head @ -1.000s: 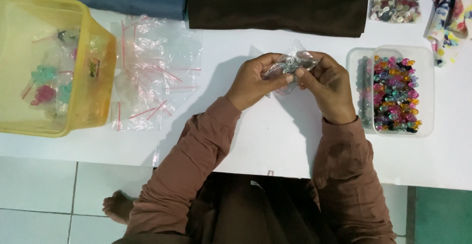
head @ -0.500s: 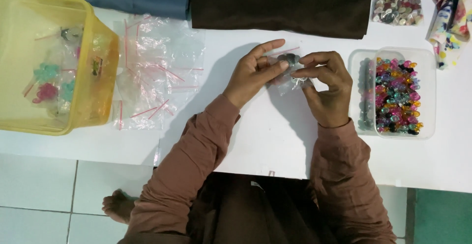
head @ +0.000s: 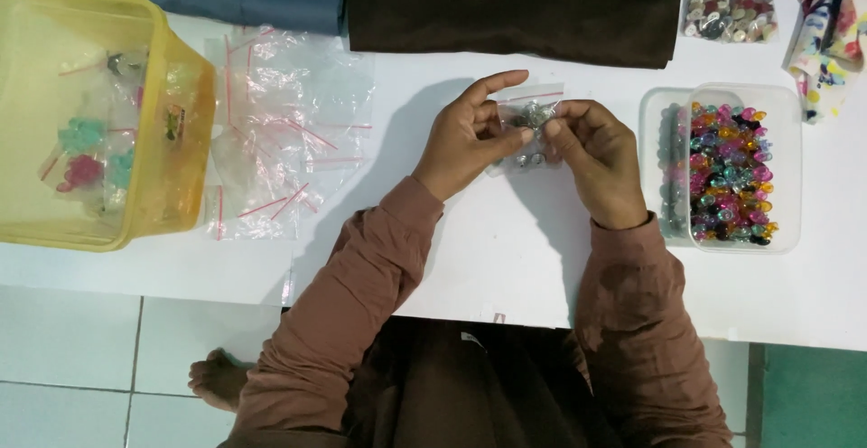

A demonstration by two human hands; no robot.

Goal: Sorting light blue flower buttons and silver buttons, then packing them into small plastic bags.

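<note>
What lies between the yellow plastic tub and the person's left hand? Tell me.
In the head view, a loose pile of clear zip bags with red strips lies on the white table between yellow plastic tub and left hand.

Both hands meet over the white tabletop point(head: 506, 258), pinching a small clear zip bag point(head: 530, 125) of little grey metal bits: the left hand point(head: 471, 136) grips its left edge, the right hand point(head: 596, 159) its right. Just right of the bag stands a clear tub of many-coloured beads point(head: 731, 172). Left of it lies a spread of empty zip bags point(head: 284, 132), and beyond those a yellow plastic bin point(head: 172, 186). Past the bag lies folded dark brown cloth point(head: 515, 5).
</note>
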